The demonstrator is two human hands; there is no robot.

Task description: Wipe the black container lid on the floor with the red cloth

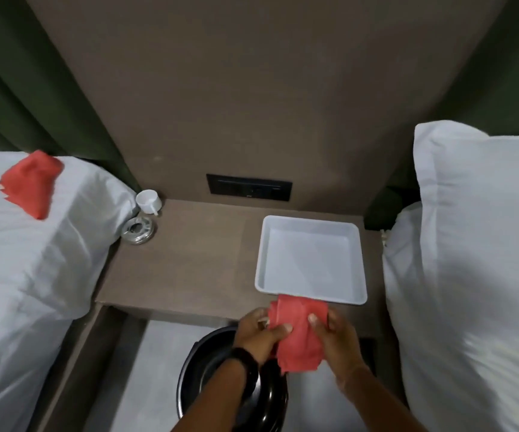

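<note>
A red cloth point(298, 335) hangs folded between both my hands, just in front of the nightstand's edge. My left hand point(256, 333) pinches its left side, and my right hand point(337, 336) grips its right side. Below them a round glossy black container lid point(208, 375) lies on the light floor, partly hidden by my left forearm and the cloth. The cloth is held above the lid and does not touch it.
A brown nightstand point(189, 269) carries a white square tray point(311, 260), a white cup point(149, 201) and a glass ashtray point(138, 230). White-sheeted beds flank the gap; a second red cloth point(30, 182) lies on the left bed. A black switch panel point(248, 187) is on the wall.
</note>
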